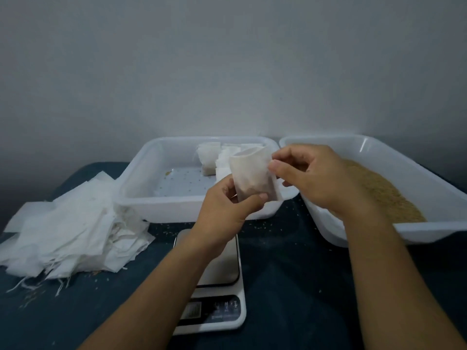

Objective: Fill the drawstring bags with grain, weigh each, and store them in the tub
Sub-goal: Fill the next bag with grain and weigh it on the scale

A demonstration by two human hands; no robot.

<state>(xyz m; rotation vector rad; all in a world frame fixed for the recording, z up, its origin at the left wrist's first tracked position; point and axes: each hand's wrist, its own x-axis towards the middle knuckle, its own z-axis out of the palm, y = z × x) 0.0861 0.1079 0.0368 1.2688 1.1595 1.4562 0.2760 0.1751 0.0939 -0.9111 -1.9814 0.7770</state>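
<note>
Scale (214, 281) at lower centre, both hands holding a bag above it

The left hand (227, 208) pinches the lower end of the drawstring bag (250, 173); the right hand (310, 178) pinches its upper edge, mouth agape. Behind, the tub (141, 188) holds filled bags (209, 157); the grain (384, 190) tray (429, 173) sits right, empty bags (70, 233) heaped left on the tabletop (290, 286)

White drawstring bag (252, 175) upright, mouth open, above tub (141, 183); grain (379, 188) in right tray.
</note>
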